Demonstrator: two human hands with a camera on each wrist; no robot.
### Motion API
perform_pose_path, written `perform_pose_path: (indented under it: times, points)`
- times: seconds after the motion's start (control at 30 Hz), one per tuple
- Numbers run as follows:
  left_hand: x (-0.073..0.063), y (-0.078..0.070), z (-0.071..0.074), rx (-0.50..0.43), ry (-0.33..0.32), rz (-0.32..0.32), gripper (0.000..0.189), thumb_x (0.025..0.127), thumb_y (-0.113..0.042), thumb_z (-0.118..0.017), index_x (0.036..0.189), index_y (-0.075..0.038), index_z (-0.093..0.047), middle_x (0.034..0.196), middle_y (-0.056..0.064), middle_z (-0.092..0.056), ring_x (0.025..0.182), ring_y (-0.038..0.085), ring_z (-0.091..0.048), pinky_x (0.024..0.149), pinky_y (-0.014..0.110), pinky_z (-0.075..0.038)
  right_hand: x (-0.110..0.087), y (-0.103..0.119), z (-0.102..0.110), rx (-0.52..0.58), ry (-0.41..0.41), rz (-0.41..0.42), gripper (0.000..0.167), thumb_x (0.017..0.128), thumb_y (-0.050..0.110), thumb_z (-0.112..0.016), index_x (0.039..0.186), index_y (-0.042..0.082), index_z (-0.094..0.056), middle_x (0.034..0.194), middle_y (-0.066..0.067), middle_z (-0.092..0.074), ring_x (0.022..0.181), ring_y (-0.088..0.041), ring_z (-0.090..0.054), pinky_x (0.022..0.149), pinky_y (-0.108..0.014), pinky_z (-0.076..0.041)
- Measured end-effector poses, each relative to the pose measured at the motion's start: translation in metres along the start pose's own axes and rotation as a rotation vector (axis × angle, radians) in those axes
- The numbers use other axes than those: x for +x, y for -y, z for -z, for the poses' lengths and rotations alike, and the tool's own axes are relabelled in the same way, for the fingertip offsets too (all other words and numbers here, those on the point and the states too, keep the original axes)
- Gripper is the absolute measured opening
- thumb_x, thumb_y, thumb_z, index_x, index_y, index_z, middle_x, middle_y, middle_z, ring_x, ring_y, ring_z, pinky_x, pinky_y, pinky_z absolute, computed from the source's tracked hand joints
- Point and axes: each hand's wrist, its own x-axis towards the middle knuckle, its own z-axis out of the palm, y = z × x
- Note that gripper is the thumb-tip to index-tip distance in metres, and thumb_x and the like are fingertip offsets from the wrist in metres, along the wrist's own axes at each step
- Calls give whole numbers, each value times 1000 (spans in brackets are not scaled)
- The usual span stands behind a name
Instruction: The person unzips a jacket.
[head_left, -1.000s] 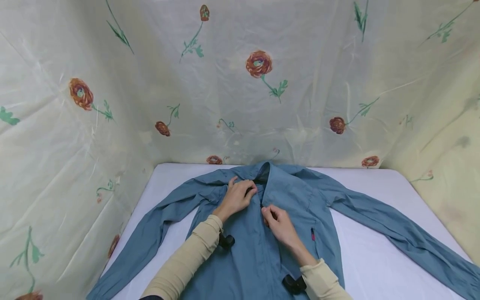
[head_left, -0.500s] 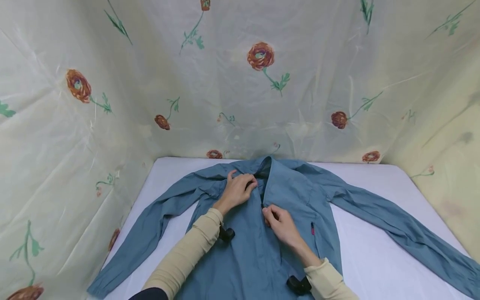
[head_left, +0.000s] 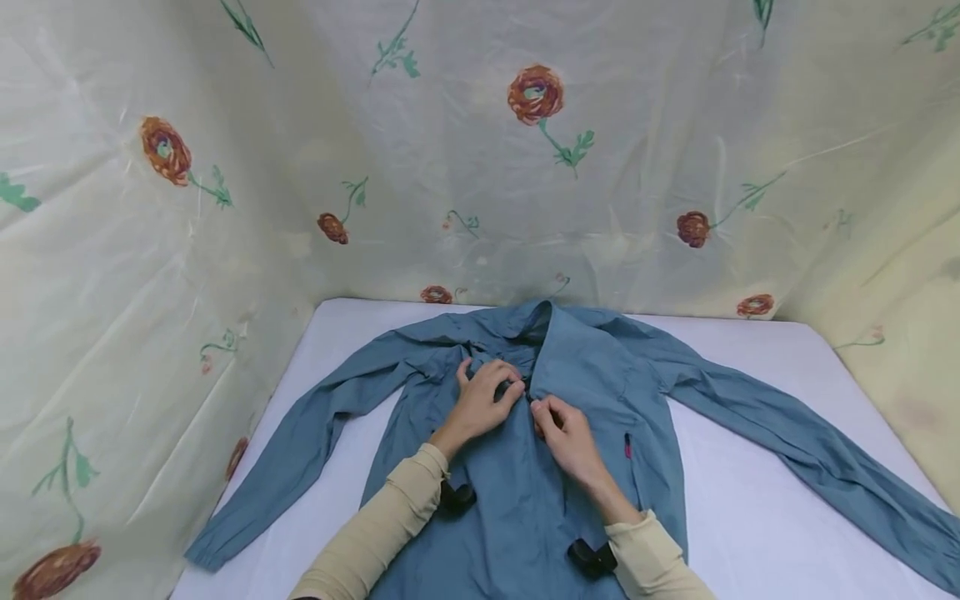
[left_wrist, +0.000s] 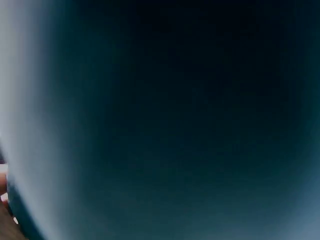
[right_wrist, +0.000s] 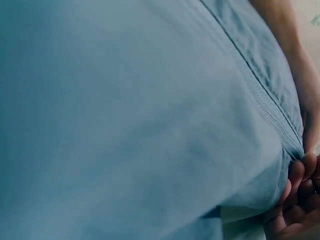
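A blue-grey zip jacket (head_left: 480, 467) lies front up with its sleeves spread to both sides. Its collar (head_left: 577, 337) stands partly open at the top. Just below the collar opening, my left hand (head_left: 487, 398) bends its fingers over the front and pinches fabric at the zip edge. Close beside it, slightly lower, my right hand (head_left: 566, 433) pinches the zipper where the two fronts meet. Those right fingers (right_wrist: 297, 172) show at the end of the zip seam in the right wrist view. Dark, blurred cloth fills most of the left wrist view.
Under the jacket is a white-covered table (head_left: 750, 492). A pale flower-printed curtain (head_left: 420, 150) closes off the back and both sides. A small red tab (head_left: 627, 447) marks a chest pocket. Black wrist cameras (head_left: 456, 498) hang close over the cloth.
My left hand has let the left collar edge fall aside and come down and right, close to the right hand. The right hand keeps its pinch at the zipper. The head view tilts slightly downward.
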Motion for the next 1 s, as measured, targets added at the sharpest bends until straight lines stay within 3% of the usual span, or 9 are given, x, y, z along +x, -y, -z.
perform_pose_path:
  times: [0.13,0.43,0.6,0.73,0.87,1.0]
  points:
    - [5,-2,-5,-25,-1,69,18,98,-26,-50,87,-18,-62,106,0,-62,104,20,-55,108,66,-8,-1,-8,-1,12,8,-17,33,101,16,-46,76,-4,-54,66,-21,-49,48,-8,-37,49,-26,-37]
    - [17,1,1,11,-2,73,15,97,-22,-52,87,-17,-62,105,1,-62,100,22,-56,107,66,-10,6,-36,-6,8,8,-5,36,101,27,-46,74,4,-53,64,-9,-49,48,-12,-38,49,-27,-37]
    - [25,0,12,113,-21,27,14,97,-26,-54,96,-20,-66,114,-1,-61,109,19,-56,109,62,-10,12,-34,-8,35,-18,-4,37,101,28,-46,74,4,-54,65,-11,-50,50,-13,-41,49,-28,-39]
    - [22,-5,19,188,60,-33,25,99,-36,-48,107,-22,-68,122,-3,-61,118,16,-55,114,60,-4,18,-34,-10,50,-57,-6,36,101,28,-47,75,4,-55,65,-11,-50,51,-12,-43,51,-26,-39]
    - [17,-4,17,141,164,9,31,102,-37,-40,97,-21,-66,105,-4,-66,102,14,-61,114,59,-4,20,-34,-12,54,-78,-12,35,100,29,-47,76,5,-55,66,-9,-51,52,-12,-44,51,-25,-40]
    - [15,1,11,60,154,85,30,102,-34,-42,79,-20,-56,88,-5,-62,86,13,-58,111,57,-11,18,-36,-16,60,-70,-26,35,100,30,-48,76,6,-56,65,-9,-50,51,-11,-44,51,-25,-39]
